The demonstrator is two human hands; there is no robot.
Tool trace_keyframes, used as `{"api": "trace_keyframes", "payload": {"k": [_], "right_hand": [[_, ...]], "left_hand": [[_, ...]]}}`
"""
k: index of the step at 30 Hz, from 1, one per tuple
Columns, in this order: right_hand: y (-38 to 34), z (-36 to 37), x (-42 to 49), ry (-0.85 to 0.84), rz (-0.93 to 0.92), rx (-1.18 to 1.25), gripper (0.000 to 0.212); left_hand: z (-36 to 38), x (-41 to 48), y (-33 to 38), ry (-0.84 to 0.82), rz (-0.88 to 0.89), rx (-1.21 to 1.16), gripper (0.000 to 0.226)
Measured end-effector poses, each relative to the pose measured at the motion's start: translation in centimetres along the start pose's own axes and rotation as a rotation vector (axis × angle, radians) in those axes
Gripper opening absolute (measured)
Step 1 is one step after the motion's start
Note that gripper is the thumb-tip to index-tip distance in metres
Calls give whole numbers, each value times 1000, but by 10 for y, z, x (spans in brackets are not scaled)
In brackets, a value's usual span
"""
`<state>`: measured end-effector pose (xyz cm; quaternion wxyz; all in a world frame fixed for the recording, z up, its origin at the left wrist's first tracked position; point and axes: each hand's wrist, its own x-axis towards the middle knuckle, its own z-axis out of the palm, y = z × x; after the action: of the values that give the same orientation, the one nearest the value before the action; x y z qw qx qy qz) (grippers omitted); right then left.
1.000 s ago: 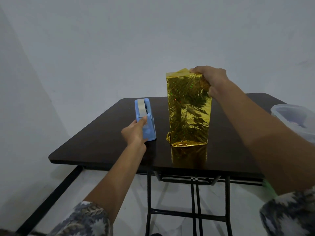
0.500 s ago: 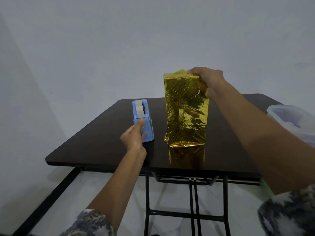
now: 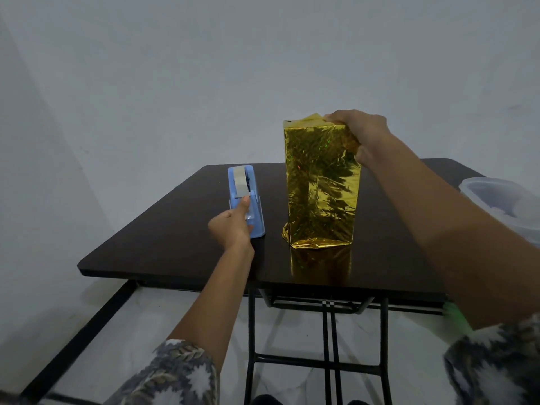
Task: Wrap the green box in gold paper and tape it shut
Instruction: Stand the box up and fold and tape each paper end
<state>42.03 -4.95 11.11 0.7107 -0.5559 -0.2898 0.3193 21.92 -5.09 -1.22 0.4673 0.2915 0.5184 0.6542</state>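
The box stands upright in the middle of the dark table (image 3: pixel 163 247), fully covered in crinkled gold paper (image 3: pixel 320 188); no green shows. My right hand (image 3: pixel 358 133) grips the top right corner of the wrapped box, fingers over the folded paper on top. A blue tape dispenser (image 3: pixel 247 197) stands to the left of the box. My left hand (image 3: pixel 232 226) is at the dispenser's near end, and its fingers pinch the clear free end of the tape by the cutter.
A translucent plastic container (image 3: pixel 502 206) sits at the table's right edge. The white wall rises close behind the table. The table's metal legs (image 3: pixel 251 331) and the pale floor show below its front edge.
My left hand has shifted slightly forward on the dispenser and taken the tape's free end between its fingers. My right hand has stayed on top of the wrapped box.
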Motion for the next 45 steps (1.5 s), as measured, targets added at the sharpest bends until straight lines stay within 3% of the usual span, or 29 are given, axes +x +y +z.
{"api": "trace_keyframes", "payload": {"k": [3, 12, 16, 20, 23, 27, 32, 45], "right_hand": [[-1, -2, -1, -14, 7, -5, 103], [2, -6, -4, -85, 32, 1, 84], [-4, -9, -10, -152, 21, -45, 55], [-12, -15, -19, -351, 64, -62, 25], [-15, -20, -18, -461, 65, -95, 28], [-15, -19, -11, -532, 50, -166, 42], [-16, -18, -14, -552, 56, -154, 40], [-15, -17, -15, -522, 63, -117, 29]], "left_hand": [[1, 0, 0, 13, -13, -12, 32], [-12, -3, -9, -26, -169, -39, 20], [-29, -18, 7, -209, -194, -146, 24], [-15, -19, 78, -432, 50, -165, 39], [12, -17, 140, -684, 203, -53, 28], [55, -15, 183, -892, 231, 387, 18], [87, -8, 190, -891, 222, 710, 29], [99, -7, 172, -829, 207, 766, 45]]}}
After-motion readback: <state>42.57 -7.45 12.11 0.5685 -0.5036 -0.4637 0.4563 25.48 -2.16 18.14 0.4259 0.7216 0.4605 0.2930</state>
